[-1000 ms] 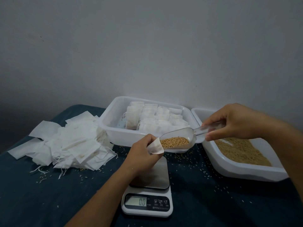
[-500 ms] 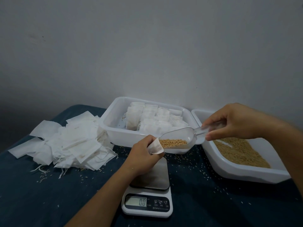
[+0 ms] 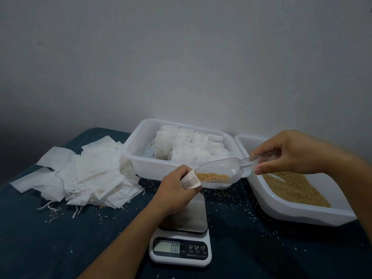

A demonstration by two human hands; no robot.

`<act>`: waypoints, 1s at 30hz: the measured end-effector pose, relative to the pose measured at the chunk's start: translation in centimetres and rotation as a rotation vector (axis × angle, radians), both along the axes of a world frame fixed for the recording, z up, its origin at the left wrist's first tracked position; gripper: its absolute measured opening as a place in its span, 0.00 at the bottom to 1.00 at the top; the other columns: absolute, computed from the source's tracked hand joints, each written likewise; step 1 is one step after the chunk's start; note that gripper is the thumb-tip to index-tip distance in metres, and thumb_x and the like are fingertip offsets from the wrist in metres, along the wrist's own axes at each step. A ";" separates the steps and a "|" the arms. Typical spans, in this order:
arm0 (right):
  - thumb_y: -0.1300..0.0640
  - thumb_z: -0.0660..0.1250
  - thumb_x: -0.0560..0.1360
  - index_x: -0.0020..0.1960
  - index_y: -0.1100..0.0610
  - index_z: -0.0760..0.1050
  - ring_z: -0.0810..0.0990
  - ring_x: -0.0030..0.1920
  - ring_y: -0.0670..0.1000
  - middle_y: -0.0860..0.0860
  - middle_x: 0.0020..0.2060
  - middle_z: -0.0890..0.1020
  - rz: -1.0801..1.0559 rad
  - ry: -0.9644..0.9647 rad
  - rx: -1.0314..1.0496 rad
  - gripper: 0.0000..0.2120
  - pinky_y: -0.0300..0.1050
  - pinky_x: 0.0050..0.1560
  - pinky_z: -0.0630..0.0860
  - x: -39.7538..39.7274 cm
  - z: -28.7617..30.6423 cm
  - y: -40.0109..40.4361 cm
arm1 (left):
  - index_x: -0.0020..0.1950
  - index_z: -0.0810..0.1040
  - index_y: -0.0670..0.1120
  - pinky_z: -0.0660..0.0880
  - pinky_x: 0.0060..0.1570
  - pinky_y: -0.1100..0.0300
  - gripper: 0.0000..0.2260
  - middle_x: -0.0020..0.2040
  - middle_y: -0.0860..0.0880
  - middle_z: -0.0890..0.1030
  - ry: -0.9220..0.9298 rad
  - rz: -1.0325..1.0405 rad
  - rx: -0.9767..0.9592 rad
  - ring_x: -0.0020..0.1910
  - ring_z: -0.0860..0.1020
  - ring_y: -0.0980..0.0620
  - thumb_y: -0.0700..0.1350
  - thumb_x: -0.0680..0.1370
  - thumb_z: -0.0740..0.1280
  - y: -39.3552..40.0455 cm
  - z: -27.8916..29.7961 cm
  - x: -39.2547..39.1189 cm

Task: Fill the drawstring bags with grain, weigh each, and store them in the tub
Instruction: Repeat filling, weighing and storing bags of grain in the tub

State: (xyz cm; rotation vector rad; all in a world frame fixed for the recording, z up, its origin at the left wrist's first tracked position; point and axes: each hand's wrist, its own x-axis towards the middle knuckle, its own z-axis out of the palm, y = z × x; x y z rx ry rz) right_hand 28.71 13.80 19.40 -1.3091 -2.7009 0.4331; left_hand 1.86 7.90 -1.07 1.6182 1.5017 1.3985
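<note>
L hand [image 3: 174, 190] gripped a small white drawstring bag [image 3: 190, 179] w/ fingers curled round it, mouth turned up toward the scoop, above the scale's steel platform [image 3: 188, 215]. R hand [image 3: 289, 152] pinched the handle of a clear plastic scoop [image 3: 221, 170], tilted down to the left, its lip touching the bag's mouth; grain [image 3: 211, 176] lay along the scoop's lower side. Scale [image 3: 180, 250] display read 0.0. Behind the scoop sat the white tub [image 3: 136, 158] w/ filled bags [image 3: 187, 146] standing in rows. To the right, a 2nd white tub [image 3: 298, 212] held loose grain. Pile of empty bags [image 3: 86, 174] lay left of the storage tub, on dark blue cloth [image 3: 60, 238] w/ stray kernels scattered round.
</note>
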 end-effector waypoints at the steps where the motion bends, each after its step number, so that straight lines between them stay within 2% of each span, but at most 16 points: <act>1: 0.36 0.79 0.64 0.51 0.36 0.86 0.83 0.38 0.39 0.37 0.40 0.87 -0.005 0.003 -0.005 0.17 0.34 0.40 0.74 0.1 -0.1 0.0 | 0.47 0.77 0.56 0.73 0.37 0.71 0.09 0.44 0.61 0.82 -0.004 0.000 -0.001 0.42 0.79 0.62 0.50 0.76 0.77 0.0 0.0 0.0; 4: 0.36 0.79 0.63 0.52 0.36 0.86 0.85 0.41 0.43 0.39 0.41 0.88 -0.023 0.011 -0.015 0.18 0.46 0.46 0.82 0.5 -0.4 0.0 | 0.47 0.76 0.56 0.72 0.36 0.72 0.09 0.43 0.63 0.81 -0.002 0.001 -0.012 0.41 0.78 0.64 0.50 0.76 0.77 0.0 0.1 0.1; 6: 0.34 0.78 0.63 0.52 0.37 0.86 0.85 0.42 0.45 0.39 0.41 0.87 -0.020 0.003 -0.011 0.19 0.51 0.52 0.83 0.7 -0.5 -0.1 | 0.47 0.76 0.56 0.72 0.35 0.72 0.09 0.43 0.63 0.80 -0.001 0.009 -0.013 0.40 0.78 0.64 0.50 0.76 0.76 0.0 0.1 0.1; 12: 0.31 0.76 0.60 0.50 0.36 0.86 0.83 0.39 0.43 0.39 0.40 0.87 -0.026 0.045 -0.006 0.21 0.42 0.43 0.77 1.3 -1.1 0.1 | 0.48 0.77 0.54 0.74 0.37 0.70 0.09 0.43 0.56 0.82 -0.004 0.020 -0.019 0.41 0.79 0.61 0.51 0.75 0.77 0.1 0.1 0.0; 15: 0.32 0.77 0.61 0.49 0.34 0.86 0.83 0.39 0.44 0.41 0.40 0.87 -0.037 0.104 -0.023 0.18 0.43 0.44 0.77 1.6 -2.2 0.1 | 0.47 0.76 0.55 0.73 0.36 0.70 0.09 0.43 0.55 0.82 -0.017 0.024 -0.033 0.40 0.78 0.61 0.51 0.75 0.77 0.1 0.2 0.0; 20: 0.38 0.79 0.66 0.50 0.38 0.86 0.82 0.37 0.42 0.46 0.40 0.87 -0.053 0.290 -0.101 0.14 0.42 0.44 0.75 2.5 -4.9 -0.1 | 0.46 0.77 0.54 0.72 0.32 0.70 0.09 0.41 0.54 0.81 -0.086 0.026 -0.064 0.35 0.77 0.61 0.52 0.75 0.76 0.1 0.4 -0.1; 23: 0.41 0.78 0.68 0.52 0.42 0.87 0.84 0.40 0.42 0.44 0.43 0.88 -0.101 0.492 -0.168 0.14 0.40 0.45 0.76 2.7 -7.4 -0.1 | 0.47 0.77 0.48 0.71 0.33 0.69 0.11 0.39 0.51 0.79 -0.173 0.014 -0.069 0.33 0.75 0.60 0.51 0.75 0.76 0.0 0.7 0.0; 26: 0.40 0.76 0.68 0.54 0.43 0.87 0.73 0.31 0.43 0.42 0.35 0.82 -0.147 0.746 -0.235 0.16 0.35 0.33 0.72 1.5 -10.4 -0.2 | 0.53 0.78 0.42 0.74 0.40 0.63 0.20 0.45 0.41 0.82 -0.283 -0.038 -0.071 0.38 0.77 0.55 0.55 0.71 0.75 -0.4 1.3 0.2; 28: 0.39 0.76 0.66 0.52 0.44 0.87 0.70 0.30 0.44 0.43 0.32 0.79 -0.187 0.885 -0.269 0.16 0.36 0.31 0.70 -0.2 -12.4 -0.2 | 0.51 0.81 0.48 0.74 0.39 0.63 0.17 0.41 0.45 0.82 -0.384 -0.107 -0.095 0.37 0.77 0.57 0.56 0.69 0.75 -0.7 1.7 0.5; 30: 0.39 0.78 0.65 0.48 0.46 0.86 0.70 0.30 0.44 0.44 0.31 0.79 -0.219 0.944 -0.277 0.16 0.40 0.31 0.70 -2.2 -13.8 -0.1 | 0.47 0.82 0.53 0.72 0.38 0.61 0.12 0.38 0.51 0.78 -0.504 -0.182 -0.145 0.38 0.75 0.55 0.56 0.67 0.75 -0.9 2.0 0.6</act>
